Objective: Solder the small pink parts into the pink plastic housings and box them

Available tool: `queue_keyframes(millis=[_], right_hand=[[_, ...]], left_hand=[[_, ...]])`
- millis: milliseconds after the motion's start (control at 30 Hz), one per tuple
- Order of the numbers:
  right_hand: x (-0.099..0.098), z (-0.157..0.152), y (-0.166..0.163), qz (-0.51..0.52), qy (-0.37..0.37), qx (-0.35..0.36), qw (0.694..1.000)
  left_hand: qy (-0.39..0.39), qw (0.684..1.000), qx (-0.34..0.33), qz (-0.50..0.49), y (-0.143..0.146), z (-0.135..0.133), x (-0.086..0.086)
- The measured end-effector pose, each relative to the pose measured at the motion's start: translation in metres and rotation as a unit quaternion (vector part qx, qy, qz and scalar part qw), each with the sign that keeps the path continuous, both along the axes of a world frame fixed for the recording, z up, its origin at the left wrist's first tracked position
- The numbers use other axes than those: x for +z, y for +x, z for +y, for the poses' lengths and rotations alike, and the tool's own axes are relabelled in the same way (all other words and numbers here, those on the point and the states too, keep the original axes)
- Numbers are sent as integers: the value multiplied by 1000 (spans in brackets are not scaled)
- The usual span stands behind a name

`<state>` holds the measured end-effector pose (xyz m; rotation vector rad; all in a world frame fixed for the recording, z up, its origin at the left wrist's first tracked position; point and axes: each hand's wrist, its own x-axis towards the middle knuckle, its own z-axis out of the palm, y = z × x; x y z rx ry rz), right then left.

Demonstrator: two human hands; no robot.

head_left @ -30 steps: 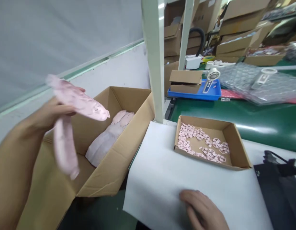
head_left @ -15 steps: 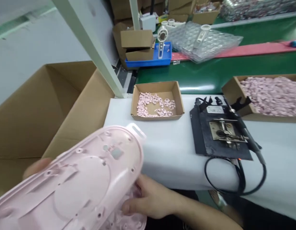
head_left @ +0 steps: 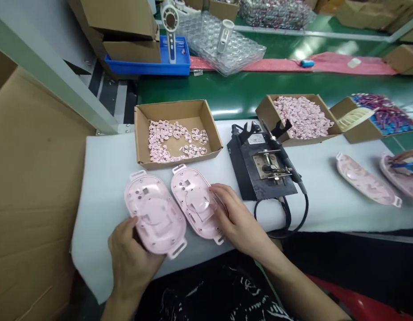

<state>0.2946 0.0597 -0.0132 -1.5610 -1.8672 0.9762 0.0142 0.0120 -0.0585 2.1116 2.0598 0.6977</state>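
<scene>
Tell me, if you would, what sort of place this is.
It looks like a factory assembly line for small appliances: a green conveyor belt, a soldering station, and cardboard trays of small pink parts beside pink plastic housing shells.

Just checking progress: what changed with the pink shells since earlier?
The left hand, which held pink plastic shells up over the carton, now grips one shell lying on the white foam sheet; the right hand touches a second shell beside it. The tray of small pink pieces stayed put.
</scene>
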Motion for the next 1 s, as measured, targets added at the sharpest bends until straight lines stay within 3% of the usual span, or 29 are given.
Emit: queue_keyframes(millis=[67, 200, 367, 467, 600, 700, 767, 900, 1000], right_hand=[[6, -1, -5, -98, 12, 19, 995], [38, 13, -2, -300, 46, 72, 950], [81, 94, -11, -334, 196, 78, 919], [82, 155, -31, -398, 137, 147, 895], [55, 202, -57, -426, 86, 209, 876], [40, 210, -65, -426, 84, 219, 874], [40, 207, -66, -415, 88, 224, 877], [65, 183, -61, -335, 159, 187, 910], [82, 144, -55, -182, 227, 138, 947]], left_hand=[[51, 995, -57, 57, -3, -4, 4], [86, 978, -166, 89, -24, 1, 13], [38, 964, -261, 42, -65, 22, 23], [-6, 964, -264, 17, -74, 28, 27], [-29, 971, -236, -9, -70, 23, 27], [-38, 973, -224, -51, -71, 19, 26], [-33, 973, -219, -70, -72, 21, 29], [31, 972, -219, -84, -49, 36, 49], [28, 954, -291, -65, -4, 44, 66]])
